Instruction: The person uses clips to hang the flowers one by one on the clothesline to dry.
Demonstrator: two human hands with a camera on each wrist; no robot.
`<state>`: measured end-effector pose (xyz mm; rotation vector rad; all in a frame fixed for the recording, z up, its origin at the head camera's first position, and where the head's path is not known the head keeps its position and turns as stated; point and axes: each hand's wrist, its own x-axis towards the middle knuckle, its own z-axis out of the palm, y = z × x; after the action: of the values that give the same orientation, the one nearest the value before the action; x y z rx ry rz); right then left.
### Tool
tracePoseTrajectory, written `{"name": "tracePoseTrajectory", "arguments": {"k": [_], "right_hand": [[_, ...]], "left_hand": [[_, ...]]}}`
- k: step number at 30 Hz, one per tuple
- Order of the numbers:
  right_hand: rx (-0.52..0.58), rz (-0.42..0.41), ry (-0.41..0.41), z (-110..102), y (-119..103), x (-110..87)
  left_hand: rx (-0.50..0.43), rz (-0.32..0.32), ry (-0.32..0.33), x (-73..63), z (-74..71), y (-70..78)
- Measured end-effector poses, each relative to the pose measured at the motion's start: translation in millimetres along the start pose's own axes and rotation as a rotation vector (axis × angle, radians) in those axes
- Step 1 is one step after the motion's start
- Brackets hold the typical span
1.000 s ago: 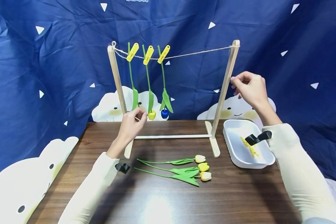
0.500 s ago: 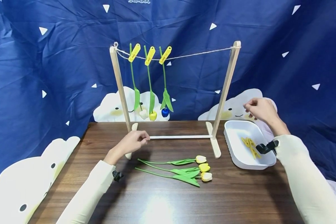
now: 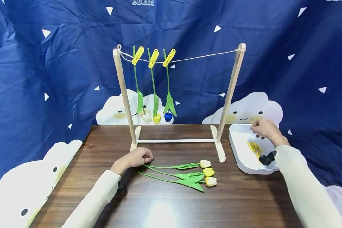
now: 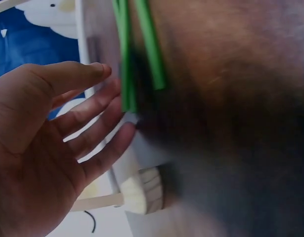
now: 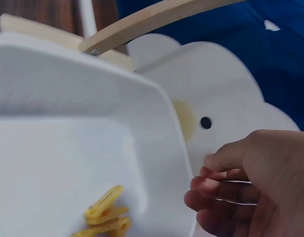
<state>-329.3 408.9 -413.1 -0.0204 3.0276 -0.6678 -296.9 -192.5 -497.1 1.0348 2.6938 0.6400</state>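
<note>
Lower than a moment ago, the left hand [image 3: 138, 156], loosely curved and empty, is by the stem ends of three tulips [image 3: 188, 176] on the bench [image 3: 108, 139]; the right hand [image 3: 264, 128], half-curled, also empty, has sunk over the tray [image 3: 233, 148] of clothespins [image 3: 254, 147]. Hanging tulips [image 3: 155, 103] point head-down, their stems clipped to twine [image 3: 205, 56].

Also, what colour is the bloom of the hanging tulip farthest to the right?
The bloom is blue, best seen in the head view.

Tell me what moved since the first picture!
The left hand came down toward the lying flowers. The right hand came down from beside the rack toward the tub. Neither holds anything. All the flowers, the hanging clips and rack stayed put.
</note>
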Motion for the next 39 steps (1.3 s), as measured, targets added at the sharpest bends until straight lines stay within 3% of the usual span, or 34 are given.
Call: {"name": "tracePoseTrajectory", "arguments": {"k": [6, 13, 20, 30, 39], "right_hand": [[-0.037, 0.033, -0.122, 13.0, 12.0, 2.2], [-0.063, 0.084, -0.279, 26.6, 14.2, -1.9], [-0.11, 0.071, -0.28, 38.4, 12.3, -2.1], [-0.151, 0.076, -0.329, 44.3, 14.2, -2.8], [-0.14, 0.099, -0.365, 44.4, 13.8, -0.4]], "left_hand": [[0.016, 0.051, 0.034, -1.6, 11.0, 0.9], [0.002, 0.031, 0.032, -1.1, 14.8, 2.0], [0.017, 0.033, 0.009, -2.1, 19.1, 2.3], [0.123, 0.071, 0.024, -0.6, 25.6, 6.4], [0.035, 0.036, 0.055, -0.9, 23.6, 9.7]]}}
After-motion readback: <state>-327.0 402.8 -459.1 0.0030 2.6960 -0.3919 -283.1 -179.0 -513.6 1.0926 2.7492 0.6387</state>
